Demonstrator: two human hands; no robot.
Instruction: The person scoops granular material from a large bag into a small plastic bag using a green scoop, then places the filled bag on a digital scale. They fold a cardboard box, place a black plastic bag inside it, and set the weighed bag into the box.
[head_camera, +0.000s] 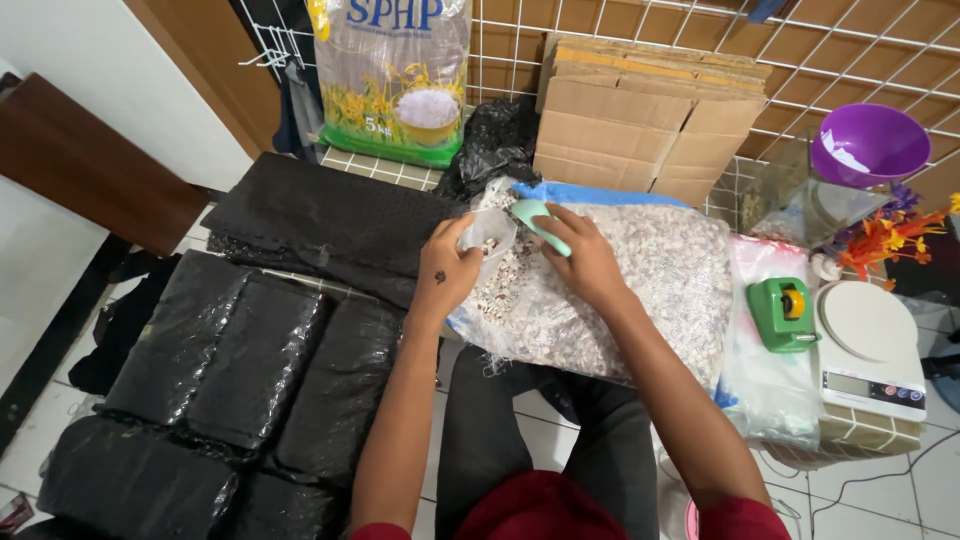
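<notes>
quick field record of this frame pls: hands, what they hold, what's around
left hand: holds small clear bag open
right hand: grips mint-green scoop, at the small bag's mouth
under hands: large clear sack of pale gravel
person's left: black wrapped packs
person's right: green tape dispenser, white scale
behind: flattened cardboard boxes, purple bowl, rice sack

Mint scoop (540, 224) (speckled white gravel (650, 270)).

I see my left hand (447, 275) holding a small clear bag (490, 235), and my right hand (588, 262) holds a green scoop (537, 222) over the big sack of pale gravel (640, 285).
</notes>
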